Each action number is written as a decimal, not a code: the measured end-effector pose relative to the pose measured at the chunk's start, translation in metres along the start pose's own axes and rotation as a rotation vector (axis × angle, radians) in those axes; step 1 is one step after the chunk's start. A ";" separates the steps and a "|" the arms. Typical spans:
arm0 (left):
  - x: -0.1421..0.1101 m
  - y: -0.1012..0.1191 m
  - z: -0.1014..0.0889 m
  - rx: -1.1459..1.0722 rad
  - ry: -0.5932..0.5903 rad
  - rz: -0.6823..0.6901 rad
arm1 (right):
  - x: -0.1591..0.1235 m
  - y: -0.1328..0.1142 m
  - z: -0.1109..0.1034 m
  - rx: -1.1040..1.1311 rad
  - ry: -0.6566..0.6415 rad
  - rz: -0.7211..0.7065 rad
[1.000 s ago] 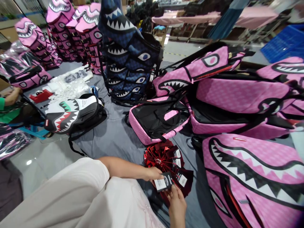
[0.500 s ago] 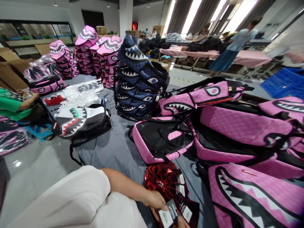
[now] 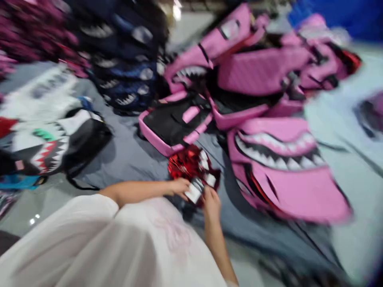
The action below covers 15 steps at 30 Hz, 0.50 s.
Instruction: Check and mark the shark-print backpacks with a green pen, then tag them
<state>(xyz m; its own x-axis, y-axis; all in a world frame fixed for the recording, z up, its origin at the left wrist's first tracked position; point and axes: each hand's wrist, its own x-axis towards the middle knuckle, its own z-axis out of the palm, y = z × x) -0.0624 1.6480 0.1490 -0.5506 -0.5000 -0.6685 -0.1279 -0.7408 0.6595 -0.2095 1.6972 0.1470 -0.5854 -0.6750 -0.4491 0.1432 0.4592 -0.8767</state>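
Low in the middle of the view, my left hand pinches the left edge of a dark hang tag with a white label. My right hand closes its fingertips on the tag's right side. Just beyond both hands lies a fanned bundle of shiny red foil tags, some bearing white labels. The picture is blurred, so print on the labels cannot be read.
A pink shark-mouth backpack lies to the right, and an open pink-and-black backpack lies beyond the tags. Dark blue backpacks are stacked at the back. A black-and-white backpack rests on the left of the grey cloth.
The view has tipped down and swung right, so the far room has left the picture. My right hand and forearm now show fully. Both hands stay at the hang tag.
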 end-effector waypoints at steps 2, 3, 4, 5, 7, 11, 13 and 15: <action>0.012 -0.006 -0.008 0.020 -0.035 -0.067 | 0.007 0.011 0.000 0.020 0.009 0.049; 0.020 -0.008 -0.011 0.033 -0.056 -0.102 | 0.012 0.018 -0.002 0.033 0.016 0.070; 0.028 -0.009 -0.014 0.039 -0.069 -0.117 | 0.016 0.024 -0.004 0.051 0.017 0.086; 0.033 -0.010 -0.016 0.042 -0.076 -0.122 | 0.018 0.029 -0.005 0.070 0.012 0.094; 0.035 -0.010 -0.018 0.045 -0.076 -0.118 | 0.015 0.034 -0.007 0.112 -0.009 0.096; 0.025 -0.008 -0.018 0.049 -0.048 -0.092 | 0.004 0.035 -0.006 0.184 -0.054 0.095; 0.023 -0.007 -0.017 0.049 -0.039 -0.086 | 0.002 0.036 -0.006 0.210 -0.062 0.105; 0.023 -0.007 -0.017 0.049 -0.040 -0.085 | 0.001 0.037 -0.006 0.229 -0.059 0.118</action>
<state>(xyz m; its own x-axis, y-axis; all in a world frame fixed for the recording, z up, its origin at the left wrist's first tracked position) -0.0598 1.6337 0.1236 -0.5684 -0.4171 -0.7092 -0.2154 -0.7565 0.6175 -0.2098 1.7169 0.1148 -0.5077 -0.6600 -0.5538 0.3882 0.3986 -0.8309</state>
